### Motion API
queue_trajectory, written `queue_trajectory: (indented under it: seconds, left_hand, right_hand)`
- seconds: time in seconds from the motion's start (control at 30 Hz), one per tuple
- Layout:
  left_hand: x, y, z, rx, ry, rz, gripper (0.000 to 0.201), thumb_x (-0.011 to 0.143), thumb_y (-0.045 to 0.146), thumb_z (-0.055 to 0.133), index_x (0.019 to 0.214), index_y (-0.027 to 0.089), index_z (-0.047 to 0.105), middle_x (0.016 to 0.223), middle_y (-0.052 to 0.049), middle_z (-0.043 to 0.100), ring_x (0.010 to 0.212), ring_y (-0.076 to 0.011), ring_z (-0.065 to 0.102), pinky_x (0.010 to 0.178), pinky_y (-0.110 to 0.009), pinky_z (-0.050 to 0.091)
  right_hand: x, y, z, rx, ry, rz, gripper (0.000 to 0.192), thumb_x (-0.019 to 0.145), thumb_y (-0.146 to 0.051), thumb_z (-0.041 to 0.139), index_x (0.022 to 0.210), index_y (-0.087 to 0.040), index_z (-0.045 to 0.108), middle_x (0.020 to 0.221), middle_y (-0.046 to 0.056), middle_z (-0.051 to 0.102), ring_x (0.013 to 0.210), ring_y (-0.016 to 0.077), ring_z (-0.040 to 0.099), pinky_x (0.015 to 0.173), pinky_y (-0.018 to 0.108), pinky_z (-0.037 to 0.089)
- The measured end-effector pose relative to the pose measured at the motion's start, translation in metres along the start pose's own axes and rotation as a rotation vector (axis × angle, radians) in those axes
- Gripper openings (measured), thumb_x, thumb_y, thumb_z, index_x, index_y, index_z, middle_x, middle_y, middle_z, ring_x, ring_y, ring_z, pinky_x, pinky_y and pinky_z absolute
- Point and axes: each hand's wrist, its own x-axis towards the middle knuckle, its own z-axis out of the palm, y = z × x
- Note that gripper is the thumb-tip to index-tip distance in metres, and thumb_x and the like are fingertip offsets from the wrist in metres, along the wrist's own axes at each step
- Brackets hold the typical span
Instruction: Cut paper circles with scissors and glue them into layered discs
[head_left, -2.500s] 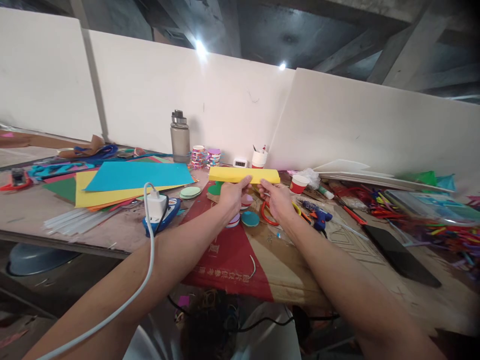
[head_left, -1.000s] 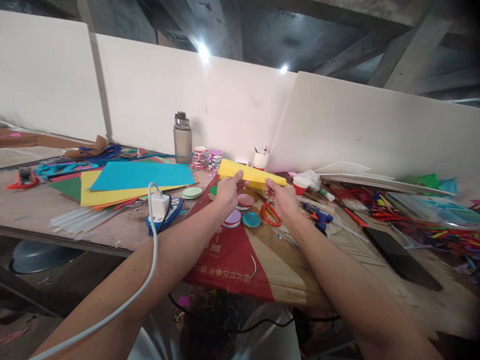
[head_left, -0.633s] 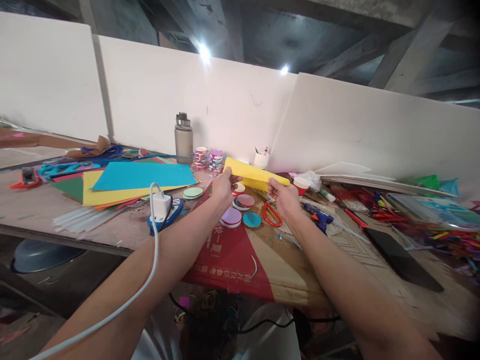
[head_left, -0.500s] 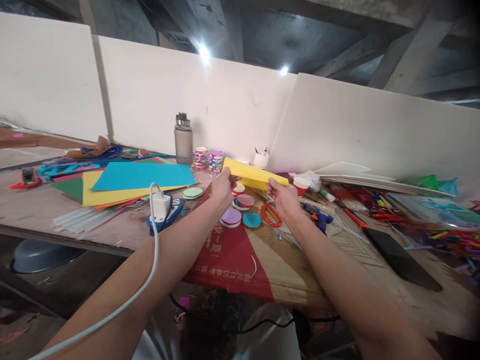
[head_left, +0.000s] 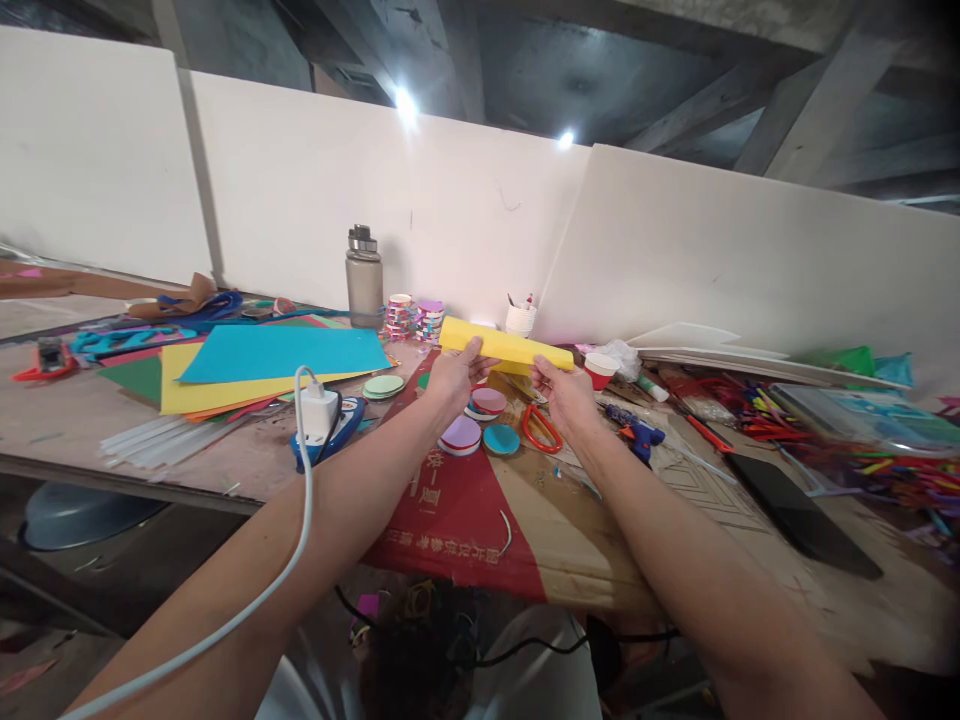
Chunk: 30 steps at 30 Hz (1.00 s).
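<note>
A yellow sheet (head_left: 504, 345), bent over into a loose roll, is held up above the table between both hands. My left hand (head_left: 456, 380) grips it left of its middle, thumb on top. Near the right end, my right hand (head_left: 561, 390) pinches the sheet between thumb and fingers. Under the hands lie a purple disc (head_left: 460, 434), a pink disc (head_left: 489, 401) and a teal disc (head_left: 501, 439). Scissors with red handles (head_left: 541, 430) lie by my right hand, blades partly hidden. A red paper cup (head_left: 600, 370) stands just beyond it.
Coloured sheets (head_left: 281, 353) are fanned out at left, behind a white plug (head_left: 320, 412) whose cable crosses my left forearm. A bottle (head_left: 364, 278) stands at the back. Right of centre are a blue glue gun (head_left: 639, 437) and a black phone (head_left: 802, 515).
My left hand has shifted right along the yellow sheet, away from its left end. The sheet now looks more closely rolled. My right hand stays near its right end.
</note>
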Motion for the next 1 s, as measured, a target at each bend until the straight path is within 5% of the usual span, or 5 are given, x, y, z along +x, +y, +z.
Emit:
queue_trajectory:
  seconds: [0.6, 1.0]
  left_hand:
    - [-0.0004, 0.0033, 0.0006, -0.100, 0.161, 0.058, 0.028, 0.089, 0.041, 0.061, 0.086, 0.013, 0.058, 0.064, -0.005, 0.068, 0.068, -0.0159, 0.070, 0.058, -0.021, 0.046]
    - [0.0005, -0.0052, -0.0021, -0.015, 0.010, 0.034, 0.035, 0.075, 0.043, 0.076, 0.083, 0.013, 0.060, 0.071, -0.007, 0.069, 0.072, -0.0172, 0.071, 0.055, -0.022, 0.046]
  right_hand:
    - [-0.0045, -0.0046, 0.0013, 0.005, -0.034, 0.100, 0.025, 0.057, -0.020, 0.086, 0.067, -0.016, 0.064, 0.062, -0.001, 0.066, 0.053, 0.0072, 0.056, 0.049, 0.018, 0.049]
    - [-0.0021, 0.0003, -0.0028, -0.043, -0.037, 0.097, 0.026, 0.057, -0.026, 0.086, 0.067, -0.014, 0.065, 0.056, -0.002, 0.064, 0.049, 0.0049, 0.052, 0.047, 0.016, 0.044]
